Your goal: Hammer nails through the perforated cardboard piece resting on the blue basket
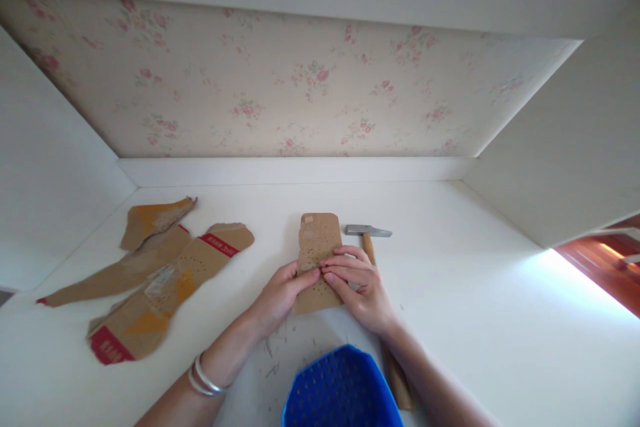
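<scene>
A small brown cardboard strip (316,240) dotted with holes lies on the white tabletop (450,293). My left hand (277,297) pinches something tiny at the strip's middle, fingers closed together. My right hand (360,287) rests on the strip beside it, fingers curled and pressing down, fingertips touching the left hand's. Under my right hand lies a hammer (370,235) with a steel head and a wooden handle running toward me. Two bangles circle my left wrist.
Torn cardboard pieces (165,267) with red print lie at the left of the table. A blue perforated basket (343,390) stands at the near edge between my arms. Floral wallpaper and white side walls enclose the table.
</scene>
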`<action>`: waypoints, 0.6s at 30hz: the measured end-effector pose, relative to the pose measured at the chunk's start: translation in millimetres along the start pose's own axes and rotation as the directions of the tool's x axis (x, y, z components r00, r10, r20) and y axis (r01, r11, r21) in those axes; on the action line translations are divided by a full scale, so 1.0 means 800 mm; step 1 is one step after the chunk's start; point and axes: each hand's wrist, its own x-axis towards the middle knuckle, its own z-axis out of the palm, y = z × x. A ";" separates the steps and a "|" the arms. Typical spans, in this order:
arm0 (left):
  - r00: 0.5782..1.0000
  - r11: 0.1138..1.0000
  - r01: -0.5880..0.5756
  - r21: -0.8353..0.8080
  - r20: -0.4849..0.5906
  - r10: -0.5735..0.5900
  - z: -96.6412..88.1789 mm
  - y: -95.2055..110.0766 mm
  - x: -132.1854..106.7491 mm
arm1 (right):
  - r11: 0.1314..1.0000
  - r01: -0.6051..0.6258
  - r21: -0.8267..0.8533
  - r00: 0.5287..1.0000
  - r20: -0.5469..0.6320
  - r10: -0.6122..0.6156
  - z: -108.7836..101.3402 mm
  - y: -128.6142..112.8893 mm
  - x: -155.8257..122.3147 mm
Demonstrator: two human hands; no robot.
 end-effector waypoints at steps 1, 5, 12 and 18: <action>1.000 1.000 0.003 -0.016 -0.006 -0.003 0.001 0.002 -0.001 | 1.000 -0.008 -0.004 1.000 -0.003 0.008 0.000 0.000 0.000; 0.999 0.997 0.023 -0.076 -0.042 -0.027 0.004 0.006 -0.003 | 0.999 -0.037 -0.017 0.999 -0.011 0.037 0.001 0.001 0.001; 0.999 0.996 0.039 -0.077 -0.027 -0.041 0.005 0.008 -0.004 | 0.998 -0.043 -0.045 0.999 0.001 0.043 0.002 -0.002 0.004; 0.997 0.992 0.060 -0.114 -0.045 -0.065 0.006 0.010 -0.004 | 1.000 -0.018 -0.017 1.000 -0.024 0.018 0.000 -0.009 0.003</action>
